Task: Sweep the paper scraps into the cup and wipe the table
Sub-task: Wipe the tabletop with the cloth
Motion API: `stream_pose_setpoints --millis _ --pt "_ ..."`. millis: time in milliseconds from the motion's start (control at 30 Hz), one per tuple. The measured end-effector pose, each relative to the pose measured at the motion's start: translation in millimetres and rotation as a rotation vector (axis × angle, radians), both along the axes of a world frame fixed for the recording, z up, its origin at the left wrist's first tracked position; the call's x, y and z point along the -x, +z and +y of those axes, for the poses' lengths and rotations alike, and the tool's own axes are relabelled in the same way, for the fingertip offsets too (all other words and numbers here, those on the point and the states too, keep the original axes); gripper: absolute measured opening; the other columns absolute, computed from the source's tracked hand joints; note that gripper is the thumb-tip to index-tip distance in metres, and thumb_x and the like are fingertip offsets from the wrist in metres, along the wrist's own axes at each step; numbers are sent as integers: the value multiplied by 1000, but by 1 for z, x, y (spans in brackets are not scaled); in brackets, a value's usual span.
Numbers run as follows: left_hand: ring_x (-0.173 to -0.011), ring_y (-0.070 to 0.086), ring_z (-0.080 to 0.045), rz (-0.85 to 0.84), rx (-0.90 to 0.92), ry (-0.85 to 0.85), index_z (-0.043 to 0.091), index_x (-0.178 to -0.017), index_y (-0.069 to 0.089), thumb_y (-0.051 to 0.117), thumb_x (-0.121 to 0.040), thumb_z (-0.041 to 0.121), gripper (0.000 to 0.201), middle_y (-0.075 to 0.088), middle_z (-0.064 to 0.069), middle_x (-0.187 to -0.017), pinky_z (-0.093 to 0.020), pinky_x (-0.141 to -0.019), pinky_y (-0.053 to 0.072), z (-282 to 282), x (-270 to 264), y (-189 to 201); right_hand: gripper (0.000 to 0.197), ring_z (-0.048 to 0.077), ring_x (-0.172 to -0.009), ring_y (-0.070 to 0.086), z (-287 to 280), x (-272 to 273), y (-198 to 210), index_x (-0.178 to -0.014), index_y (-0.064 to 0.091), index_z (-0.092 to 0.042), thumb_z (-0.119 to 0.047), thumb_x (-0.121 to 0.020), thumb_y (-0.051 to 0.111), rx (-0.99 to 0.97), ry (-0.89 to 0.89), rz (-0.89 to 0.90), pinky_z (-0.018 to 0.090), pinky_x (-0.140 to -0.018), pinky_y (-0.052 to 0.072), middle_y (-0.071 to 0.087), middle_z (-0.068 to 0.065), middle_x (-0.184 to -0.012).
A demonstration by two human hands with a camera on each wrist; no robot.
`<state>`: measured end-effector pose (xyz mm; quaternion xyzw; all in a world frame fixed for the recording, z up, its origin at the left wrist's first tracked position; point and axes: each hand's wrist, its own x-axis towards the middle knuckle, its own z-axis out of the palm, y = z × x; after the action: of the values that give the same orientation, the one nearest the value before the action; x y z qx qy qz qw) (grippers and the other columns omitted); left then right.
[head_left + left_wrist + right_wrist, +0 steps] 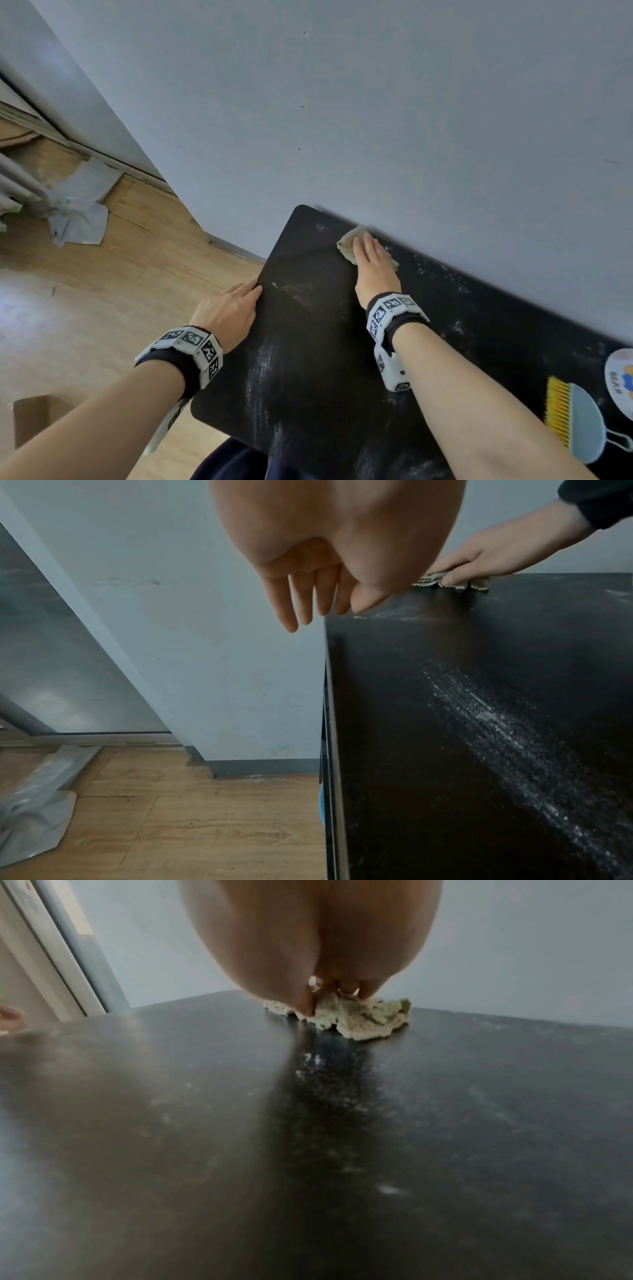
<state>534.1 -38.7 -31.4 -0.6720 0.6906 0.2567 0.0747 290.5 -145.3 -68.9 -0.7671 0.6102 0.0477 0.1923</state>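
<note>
My right hand [368,255] lies flat on a beige rag [347,244] near the far left corner of the black table [308,342], close to the wall. Its straight fingers press the rag [359,1018] down. White dusty streaks [507,723] mark the tabletop. My left hand [236,301] rests with straight fingers [308,599] against the table's left edge and holds nothing. The right hand [479,561] and the rag [431,581] also show in the left wrist view. A cup [620,373] with a printed pattern shows partly at the right edge.
A small yellow-bristled brush with a pale blue dustpan [579,421] lies on the table at the right. A grey wall [376,120] runs along the table's far side. A crumpled grey bag [78,205] lies on the wooden floor to the left.
</note>
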Motion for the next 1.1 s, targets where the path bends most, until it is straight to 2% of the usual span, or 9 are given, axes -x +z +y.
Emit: stream_pose_setpoints --millis 100,200,300,400,533,667,833,1000,1100 --pt "-140 33 -12 14 -5 7 20 -147 30 32 -101 25 47 25 7 -157 -33 -104 45 -1 1 -3 71 21 -146 -2 4 -27 -3 -150 7 -8 11 -87 37 -22 -5 -84 31 -119 1 -2 8 -159" --pt "-140 33 -14 11 -29 12 21 -148 29 31 -101 25 47 24 6 -157 -34 -103 46 0 0 -4 69 19 -146 -4 14 -70 -6 -150 6 -10 11 -90 32 -70 194 -160 32 -119 -3 -4 4 -158" --pt "-142 30 -13 -1 -34 -10 21 -149 26 31 -101 25 48 21 6 -158 -31 -105 44 2 -2 -4 69 19 -146 -5 7 -98 -11 -150 1 -8 9 -90 32 -86 332 -152 34 -120 0 -7 5 -158" --pt "-142 32 -15 4 -35 -25 20 -149 27 32 -101 24 49 21 5 -158 -32 -105 43 1 -3 -2 69 18 -146 -2 -16 -89 -13 -150 2 -8 11 -90 32 -72 288 -155 32 -120 2 -6 6 -159" --pt "-141 31 -14 -8 -39 -39 19 -148 27 32 -101 25 48 21 5 -158 -33 -103 45 -2 -1 -2 69 18 -146 -2 -33 -43 -11 -150 5 -8 13 -90 32 -60 154 -120 25 -117 -2 -4 5 -159" --pt "-141 32 -14 -6 -28 -58 18 -147 31 33 -100 24 47 22 5 -158 -35 -103 46 -4 6 -3 74 18 -146 -2 -25 18 -8 -150 5 -10 16 -87 35 -63 38 -70 26 -117 -1 -3 4 -159" --pt "-142 31 -18 11 11 -109 16 -146 33 33 -100 22 46 25 0 -157 -33 -112 36 -8 19 0 79 16 -146 -5 3 83 -2 -150 2 -11 18 -85 35 -103 -171 -2 26 -116 0 -6 3 -159" --pt "-143 30 -18 17 27 -87 15 -144 37 35 -99 21 45 28 -1 -156 -33 -114 34 1 20 1 75 22 -146 -3 7 59 0 -150 3 -8 14 -86 37 -101 -250 -18 31 -119 3 -6 10 -158" --pt "-143 28 -17 -7 14 -89 15 -144 37 34 -100 22 45 28 -1 -156 -32 -115 29 13 15 2 78 23 -146 -4 14 5 0 -150 3 -9 12 -85 40 -91 -80 -65 32 -117 -2 -5 9 -158"
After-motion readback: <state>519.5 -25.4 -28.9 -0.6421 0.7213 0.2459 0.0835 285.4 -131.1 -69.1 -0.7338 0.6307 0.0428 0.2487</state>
